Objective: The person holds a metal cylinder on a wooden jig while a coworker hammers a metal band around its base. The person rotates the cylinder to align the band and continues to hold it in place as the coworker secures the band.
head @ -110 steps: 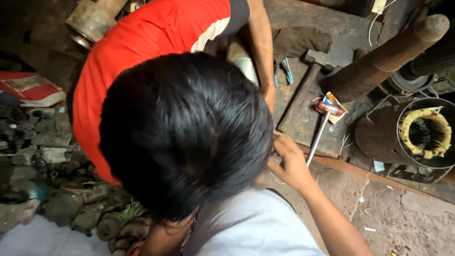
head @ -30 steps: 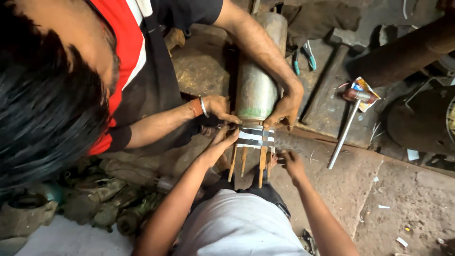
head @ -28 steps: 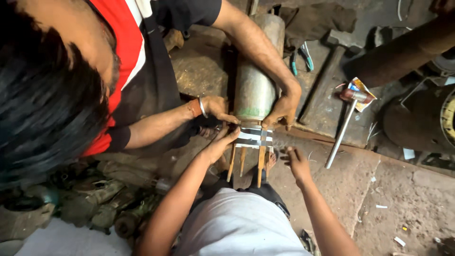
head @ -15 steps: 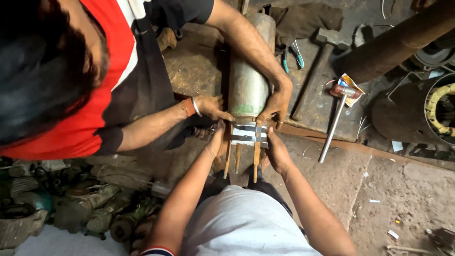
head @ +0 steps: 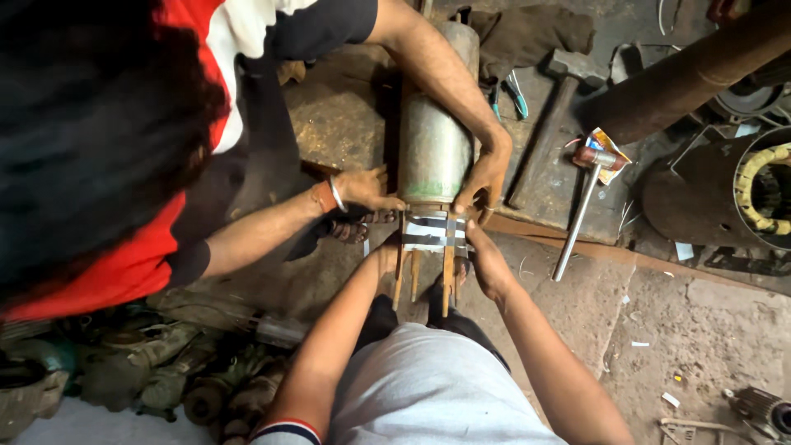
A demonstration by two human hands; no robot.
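At frame centre in the head view, the left hand and right hand are gripping the metal-banded wooden frame below a grey cylinder. A co-worker's hands are steadying the cylinder. At right, a hammer is lying nearby.

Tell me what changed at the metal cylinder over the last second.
The right hand, which hung open to the side of the wooden strips, moved in and now grips them opposite the left hand. The co-worker's hands stayed on the metal cylinder, and the hammer lies where it was.
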